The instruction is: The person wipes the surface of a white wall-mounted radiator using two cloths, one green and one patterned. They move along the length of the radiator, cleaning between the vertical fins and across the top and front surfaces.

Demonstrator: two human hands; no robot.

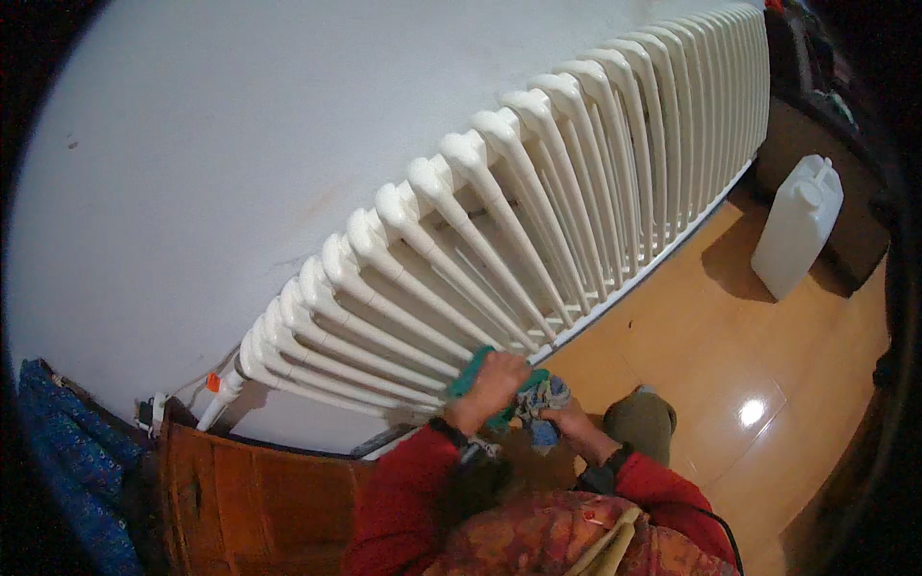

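A long white column radiator (497, 201) runs along the wall in front of me. Near the foot of its columns, my left hand (497, 385) is closed around a green cloth (470, 373). Part of that cloth shows on both sides of the hand, close to the lower ends of the tubes; whether it touches them I cannot tell. Just to the right, my right hand (576, 425) grips a bunched grey and blue patterned cloth (544, 403). The two cloths meet between my hands. My fingers are partly hidden by the fabric.
A white plastic jerrycan (799, 223) stands on the glossy orange-tan tiled floor (720, 374) to the right, before a brown box-like object (857, 237). A wooden cabinet (266, 497) is at lower left, beside a blue patterned fabric (79, 461). A pipe with an orange tag (213, 381) joins the radiator's left end.
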